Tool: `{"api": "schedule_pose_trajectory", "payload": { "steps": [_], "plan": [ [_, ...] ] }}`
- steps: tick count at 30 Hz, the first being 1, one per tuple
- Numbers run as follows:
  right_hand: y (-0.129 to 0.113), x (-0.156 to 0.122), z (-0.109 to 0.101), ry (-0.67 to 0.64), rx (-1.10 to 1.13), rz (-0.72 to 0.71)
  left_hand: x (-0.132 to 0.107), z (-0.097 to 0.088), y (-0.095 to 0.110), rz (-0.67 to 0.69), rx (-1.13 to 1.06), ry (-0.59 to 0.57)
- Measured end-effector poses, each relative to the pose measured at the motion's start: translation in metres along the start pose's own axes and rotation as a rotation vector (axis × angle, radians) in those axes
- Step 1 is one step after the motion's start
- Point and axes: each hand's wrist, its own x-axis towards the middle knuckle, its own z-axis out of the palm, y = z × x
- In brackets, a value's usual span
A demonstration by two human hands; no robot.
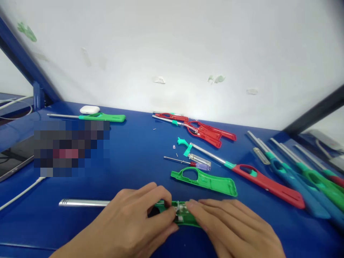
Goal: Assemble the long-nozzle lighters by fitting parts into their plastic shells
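Note:
In front of me on the blue table lies an opened green utility lighter (189,219), its metal tube (83,203) pointing left. My left hand (145,215) is closed around its trigger area, thumb and index finger pinching at small parts inside. Over the handle end my right hand (231,222) is closed, fingertips pressing a clear fuel tank (182,208) in the shell. The hands cover much of the lighter. Just beyond lies the loose green shell half (215,181). A small screwdriver (199,165) and another clear fuel tank (199,159) sit behind it.
An opened red lighter (204,130) lies at the back, a closed red lighter (268,186) to the right. Several blue and green lighters (292,179) crowd the right edge. A green lighter (104,117), white case (90,109) and phone (16,157) are at left.

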Motion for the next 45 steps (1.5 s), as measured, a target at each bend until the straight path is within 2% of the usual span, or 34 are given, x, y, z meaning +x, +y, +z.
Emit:
{"api": "schedule_pose_trajectory", "payload": {
  "steps": [5,10,12,16,22,28,36,39,42,45],
  "plan": [
    [-0.002,0.002,-0.001,0.068,0.031,0.065,0.0,0.004,-0.003,0.018,0.026,0.032],
    [-0.01,-0.005,0.001,0.256,0.111,0.308,-0.001,0.005,-0.004,0.029,0.01,0.057],
    [-0.01,-0.006,0.0,0.247,0.174,0.31,-0.001,0.005,-0.004,0.032,0.007,0.058],
    [-0.007,0.0,-0.001,0.167,0.168,0.203,0.0,0.004,-0.003,0.032,0.02,0.068],
    [-0.01,0.008,0.002,0.202,0.11,0.192,0.003,0.007,-0.001,0.027,0.033,0.09],
    [-0.007,0.002,0.0,0.181,0.076,0.173,-0.001,0.008,-0.001,0.028,0.068,0.101],
    [-0.007,-0.004,0.005,0.266,0.004,0.333,0.0,0.008,0.0,0.03,0.087,0.124],
    [-0.002,-0.003,0.006,0.24,-0.054,0.394,-0.002,0.008,-0.001,0.027,0.098,0.126],
    [0.006,-0.008,0.006,0.193,-0.089,0.42,-0.011,0.003,-0.004,-0.019,0.097,0.226],
    [0.015,-0.017,0.005,0.141,-0.122,0.398,-0.025,-0.005,-0.007,-0.17,0.153,0.384]
  ]
}}
